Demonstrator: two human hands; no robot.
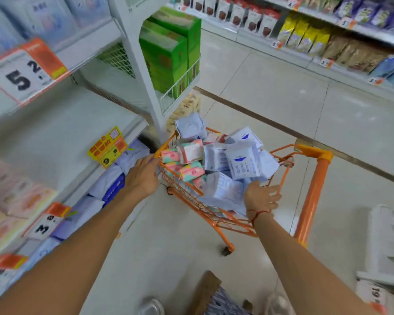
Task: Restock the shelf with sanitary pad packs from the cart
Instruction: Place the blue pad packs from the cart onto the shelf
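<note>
A small orange wire cart [216, 220] stands in the aisle, heaped with sanitary pad packs: white and lavender ones [242, 161] on the right, pink-and-teal ones [190, 151] on the left. My left hand [142, 176] reaches to the cart's left rim, with its fingers curled over the near-left corner. At the near-right rim my right hand [262, 197] has its fingers over the wire and its thumb against a white pack. The white shelf [55, 137] on my left has a bare board at waist height. Lavender packs [105, 185] line the level below it.
Pink packs [11, 205] lie at the shelf's far left, behind price tags [107, 147]. Green boxes [168, 48] fill a wire end rack beyond the cart. The cart's orange handle [312, 196] sticks out to the right. A stocked shelf [328, 39] runs across the aisle.
</note>
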